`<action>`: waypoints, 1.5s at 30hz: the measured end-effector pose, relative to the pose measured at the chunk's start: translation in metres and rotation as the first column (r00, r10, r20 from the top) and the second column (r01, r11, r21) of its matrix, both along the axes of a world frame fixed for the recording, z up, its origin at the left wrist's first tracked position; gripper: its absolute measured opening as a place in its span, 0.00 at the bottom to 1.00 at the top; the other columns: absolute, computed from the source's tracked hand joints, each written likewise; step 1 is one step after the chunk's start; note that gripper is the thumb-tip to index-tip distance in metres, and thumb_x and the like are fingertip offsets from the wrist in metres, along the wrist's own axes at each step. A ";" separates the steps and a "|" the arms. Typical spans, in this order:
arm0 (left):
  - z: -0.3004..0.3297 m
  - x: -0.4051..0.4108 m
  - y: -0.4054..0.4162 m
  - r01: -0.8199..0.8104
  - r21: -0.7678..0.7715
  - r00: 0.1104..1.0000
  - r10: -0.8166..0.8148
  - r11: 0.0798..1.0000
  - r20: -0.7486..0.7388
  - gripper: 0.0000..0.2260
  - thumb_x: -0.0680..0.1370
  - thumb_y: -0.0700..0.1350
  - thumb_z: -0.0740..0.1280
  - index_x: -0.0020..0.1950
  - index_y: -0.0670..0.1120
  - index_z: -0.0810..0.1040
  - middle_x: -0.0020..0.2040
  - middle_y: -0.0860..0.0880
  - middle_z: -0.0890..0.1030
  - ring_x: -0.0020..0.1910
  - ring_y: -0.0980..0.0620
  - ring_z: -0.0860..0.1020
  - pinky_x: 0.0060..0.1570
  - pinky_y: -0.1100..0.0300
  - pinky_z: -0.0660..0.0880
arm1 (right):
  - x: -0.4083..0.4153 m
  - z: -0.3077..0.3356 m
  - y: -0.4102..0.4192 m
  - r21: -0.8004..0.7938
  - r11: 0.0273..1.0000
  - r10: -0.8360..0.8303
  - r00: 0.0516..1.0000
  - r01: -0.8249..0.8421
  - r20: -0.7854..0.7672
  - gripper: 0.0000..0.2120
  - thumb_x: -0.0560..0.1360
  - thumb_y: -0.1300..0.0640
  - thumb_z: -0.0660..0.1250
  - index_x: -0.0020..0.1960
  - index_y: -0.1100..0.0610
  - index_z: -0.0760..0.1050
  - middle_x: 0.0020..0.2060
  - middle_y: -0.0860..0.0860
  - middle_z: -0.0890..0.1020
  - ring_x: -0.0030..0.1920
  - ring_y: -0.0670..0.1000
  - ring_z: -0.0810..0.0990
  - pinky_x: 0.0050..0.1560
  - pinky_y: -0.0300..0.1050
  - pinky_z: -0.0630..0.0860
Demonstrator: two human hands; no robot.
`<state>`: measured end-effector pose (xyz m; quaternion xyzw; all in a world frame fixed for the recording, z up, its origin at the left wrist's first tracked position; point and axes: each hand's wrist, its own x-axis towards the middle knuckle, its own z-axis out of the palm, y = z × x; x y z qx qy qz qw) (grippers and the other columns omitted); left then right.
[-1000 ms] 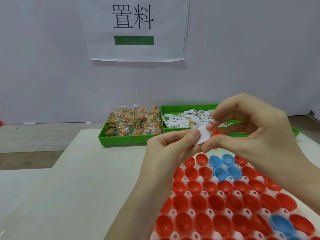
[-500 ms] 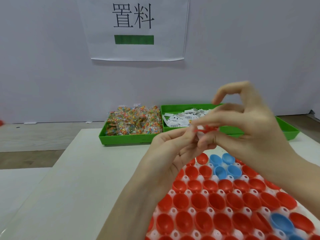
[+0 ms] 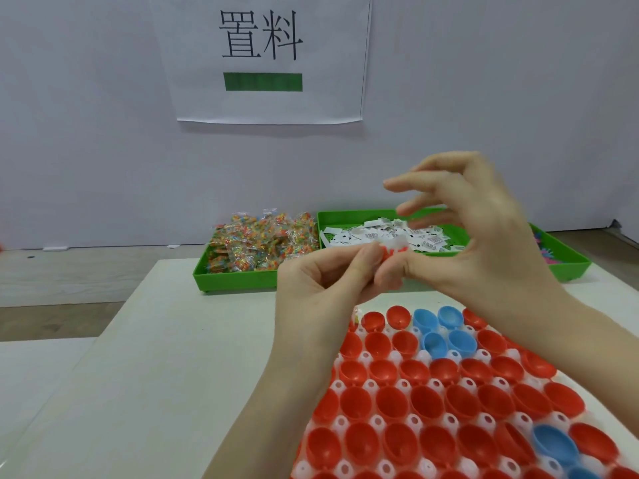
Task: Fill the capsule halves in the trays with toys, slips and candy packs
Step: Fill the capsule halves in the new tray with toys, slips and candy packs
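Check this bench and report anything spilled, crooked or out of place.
Nothing stands out. The candy packs and paper slips sit inside their green bins, and the capsule halves sit open side up in the white tray. Both hands hold a small red and white piece above it.

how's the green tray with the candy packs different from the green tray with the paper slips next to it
The candy tray sits to the left, heaped above its rim with colourful clear packs. The slip tray sits to the right, holding flat white printed slips, partly hidden by the hands. Both are green, shallow and side by side.
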<state>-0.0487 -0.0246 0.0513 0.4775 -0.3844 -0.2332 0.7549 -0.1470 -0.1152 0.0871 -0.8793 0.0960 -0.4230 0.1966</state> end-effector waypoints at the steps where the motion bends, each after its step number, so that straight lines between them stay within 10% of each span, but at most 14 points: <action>1: 0.000 -0.001 -0.001 -0.015 -0.020 1.000 0.015 1.000 -0.026 0.08 0.67 0.43 0.67 0.40 0.39 0.82 0.33 0.47 0.84 0.33 0.55 0.82 0.34 0.70 0.76 | 0.000 0.001 0.002 0.095 0.995 -0.016 1.000 0.018 -0.022 0.24 0.57 0.42 0.74 0.51 0.44 0.74 0.49 0.39 0.74 0.42 0.42 0.79 0.46 0.29 0.75; 4: -0.003 0.000 -0.003 -0.004 -0.053 0.998 0.000 0.999 -0.069 0.09 0.67 0.43 0.67 0.41 0.39 0.82 0.38 0.46 0.84 0.37 0.52 0.83 0.37 0.69 0.76 | -0.001 0.002 0.004 0.435 0.898 0.104 0.992 -0.064 -0.068 0.13 0.60 0.45 0.69 0.43 0.46 0.80 0.36 0.42 0.84 0.35 0.42 0.82 0.37 0.32 0.77; 11: -0.017 0.016 -0.005 -0.059 0.185 0.988 0.031 0.981 0.151 0.07 0.73 0.42 0.69 0.48 0.43 0.83 0.39 0.53 0.85 0.40 0.63 0.81 0.40 0.71 0.75 | 0.012 -0.009 -0.013 0.540 0.841 0.112 0.982 -0.013 -0.150 0.03 0.68 0.63 0.72 0.38 0.56 0.82 0.31 0.51 0.84 0.28 0.50 0.80 0.34 0.36 0.78; 13: -0.024 0.027 -0.007 -0.302 0.317 0.862 0.117 0.899 0.493 0.13 0.73 0.49 0.68 0.55 0.47 0.81 0.43 0.60 0.82 0.45 0.67 0.78 0.48 0.71 0.72 | 0.021 -0.020 -0.026 0.507 0.859 0.072 0.961 0.076 -0.267 0.04 0.69 0.64 0.71 0.37 0.58 0.82 0.29 0.50 0.82 0.26 0.45 0.78 0.34 0.34 0.77; 16: -0.029 0.037 -0.005 -0.534 0.354 0.439 -0.106 0.768 0.892 0.19 0.73 0.59 0.63 0.61 0.54 0.77 0.54 0.59 0.78 0.58 0.58 0.71 0.56 0.62 0.60 | 0.032 -0.039 -0.043 0.334 0.918 -0.036 0.885 0.213 -0.465 0.02 0.70 0.62 0.71 0.41 0.58 0.83 0.28 0.45 0.79 0.27 0.40 0.75 0.36 0.32 0.74; 25: -0.057 0.026 -0.014 -0.417 0.619 0.206 -0.594 0.665 0.777 0.15 0.78 0.56 0.57 0.58 0.52 0.76 0.62 0.53 0.76 0.60 0.51 0.63 0.55 0.57 0.54 | 0.046 -0.068 -0.051 0.199 0.955 -0.044 0.771 0.219 -0.636 0.05 0.69 0.62 0.71 0.45 0.59 0.83 0.31 0.48 0.80 0.35 0.44 0.79 0.35 0.30 0.72; 34: -0.062 0.023 -0.015 -0.436 0.654 0.196 -0.644 0.619 0.740 0.15 0.79 0.55 0.55 0.54 0.49 0.76 0.61 0.54 0.76 0.57 0.50 0.62 0.60 0.52 0.55 | 0.054 -0.066 -0.052 0.162 0.970 0.004 0.651 0.184 -0.759 0.10 0.63 0.66 0.74 0.44 0.60 0.80 0.28 0.43 0.78 0.39 0.57 0.83 0.39 0.49 0.81; 45: -0.060 0.026 -0.015 -0.395 0.687 0.248 -0.650 0.609 0.718 0.16 0.78 0.57 0.57 0.60 0.52 0.76 0.64 0.53 0.74 0.58 0.49 0.62 0.59 0.53 0.53 | 0.054 -0.062 -0.064 0.205 0.963 0.056 0.615 0.176 -0.787 0.13 0.58 0.54 0.80 0.36 0.48 0.77 0.33 0.42 0.77 0.35 0.42 0.75 0.30 0.30 0.67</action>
